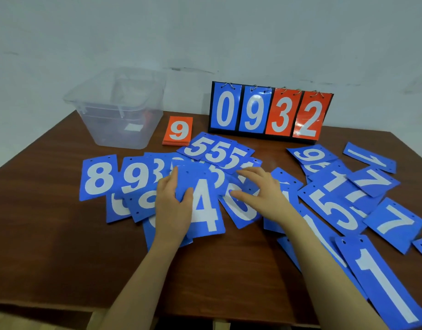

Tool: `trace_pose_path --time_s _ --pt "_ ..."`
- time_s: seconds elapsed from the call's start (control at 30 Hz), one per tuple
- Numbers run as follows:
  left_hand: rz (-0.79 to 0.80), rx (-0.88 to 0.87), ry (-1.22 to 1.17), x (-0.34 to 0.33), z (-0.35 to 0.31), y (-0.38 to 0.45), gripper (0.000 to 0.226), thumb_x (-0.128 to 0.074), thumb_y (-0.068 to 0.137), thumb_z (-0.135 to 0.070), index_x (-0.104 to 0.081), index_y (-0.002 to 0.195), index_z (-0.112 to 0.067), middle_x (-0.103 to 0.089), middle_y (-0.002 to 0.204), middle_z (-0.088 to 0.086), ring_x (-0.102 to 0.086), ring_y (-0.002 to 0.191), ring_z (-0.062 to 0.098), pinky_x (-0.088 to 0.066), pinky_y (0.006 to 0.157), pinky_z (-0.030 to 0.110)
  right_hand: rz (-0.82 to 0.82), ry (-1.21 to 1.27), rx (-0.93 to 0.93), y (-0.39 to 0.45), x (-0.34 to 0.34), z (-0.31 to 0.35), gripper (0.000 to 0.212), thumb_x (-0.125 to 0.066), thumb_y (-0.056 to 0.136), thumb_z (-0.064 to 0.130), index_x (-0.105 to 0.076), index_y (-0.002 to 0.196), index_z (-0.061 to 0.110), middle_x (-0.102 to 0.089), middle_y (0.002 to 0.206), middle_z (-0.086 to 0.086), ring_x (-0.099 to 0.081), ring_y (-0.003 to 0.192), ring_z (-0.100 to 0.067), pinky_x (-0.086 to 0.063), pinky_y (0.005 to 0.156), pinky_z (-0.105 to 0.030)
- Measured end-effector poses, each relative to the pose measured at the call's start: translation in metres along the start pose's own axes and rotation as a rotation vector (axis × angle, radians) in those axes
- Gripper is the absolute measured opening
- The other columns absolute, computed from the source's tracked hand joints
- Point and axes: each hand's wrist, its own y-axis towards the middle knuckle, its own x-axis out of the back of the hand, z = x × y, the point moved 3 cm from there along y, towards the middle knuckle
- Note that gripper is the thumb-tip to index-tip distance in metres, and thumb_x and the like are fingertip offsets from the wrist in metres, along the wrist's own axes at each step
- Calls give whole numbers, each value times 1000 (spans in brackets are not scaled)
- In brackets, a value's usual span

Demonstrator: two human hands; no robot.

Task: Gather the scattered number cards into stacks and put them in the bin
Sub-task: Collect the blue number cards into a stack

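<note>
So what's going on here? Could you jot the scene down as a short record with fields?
Setting: brown wooden table against a pale wall
Left hand: holds the blue 4 card, thumb on its face
Right hand: fingers spread flat on overlapping blue cards
Blue cards: scattered loose across the table, many overlapping
Orange stack: neat pile, 9 on top, beside the bin
Bin: clear plastic, far left; contents unclear
Scoreboard: upright at the back, reads 0 9 3 2
Progress: blue cards not yet stacked
</note>
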Motion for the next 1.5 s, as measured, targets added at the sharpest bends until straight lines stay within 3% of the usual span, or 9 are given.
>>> trace_pose_path --time_s 0.07,0.17,0.33,0.63,0.87,1.03,1.17,1.4,1.5 --pt "-43 42 16 5 5 4 56 -51 94 -16 -29 144 -24 -36 139 -1 -36 111 0 -38 62 6 116 -187 -89 1 -8 -7 75 -60 79 60 -39 142 25 -32 148 6 -23 138 -17 -9 111 -36" --pt "-48 26 40 8 7 6 55 -51 94 -15 -29 144 -22 -38 135 -1 -37 108 1 -38 72 13 212 -368 -123 4 -28 -10 90 -53 77 70 -24 148 23 -16 157 3 -12 143 -21 -7 114 -45" --pt "-49 33 65 11 11 7 55 -51 94 -15 -30 144 -22 -38 133 -1 -40 108 3 -45 71 17 189 -397 -104 12 -35 -2 77 -51 81 67 -32 144 27 -19 155 1 -15 140 -24 -9 112 -45" --pt "-25 13 80 10 11 5 53 -50 94 -14 -31 143 -19 -40 132 1 -41 103 2 -40 58 8 158 -394 -68 10 -34 -7 62 -45 90 58 -35 144 29 -28 153 5 -25 137 -19 -16 111 -39" --pt "-12 -82 101 7 7 -4 54 -52 93 -11 -32 143 -16 -42 130 7 -39 107 2 -41 61 7 93 -312 -13 -2 -30 -9 43 -47 95 44 -48 136 33 -38 149 13 -31 134 -13 -17 105 -32" --pt "-36 -139 123 5 2 -12 54 -52 92 -9 -33 142 -14 -43 131 10 -45 119 15 -46 77 19 120 -313 -30 -14 -33 -8 64 -50 84 63 -39 141 37 -30 151 18 -25 137 -8 -13 109 -33" --pt "-46 -131 149 7 3 -16 55 -52 93 -10 -31 143 -15 -42 132 7 -42 119 11 -37 76 9 111 -270 -10 -17 -36 -2 55 -51 88 55 -42 139 36 -32 151 17 -26 137 -6 -11 106 -31" --pt "-79 -92 136 17 4 -27 55 -50 94 -11 -29 144 -16 -39 136 6 -37 125 11 -36 91 14 -23 -208 -20 -22 -31 4 34 -48 93 46 -57 126 39 -60 127 14 -43 123 -6 -9 101 -34" --pt "-119 -95 122 20 1 -26 55 -48 94 -11 -27 145 -17 -39 134 5 -35 115 1 -34 77 -1 -180 -111 -40 -21 -21 9 26 -46 95 44 -62 115 40 -62 92 14 -50 111 -5 -6 99 -31"
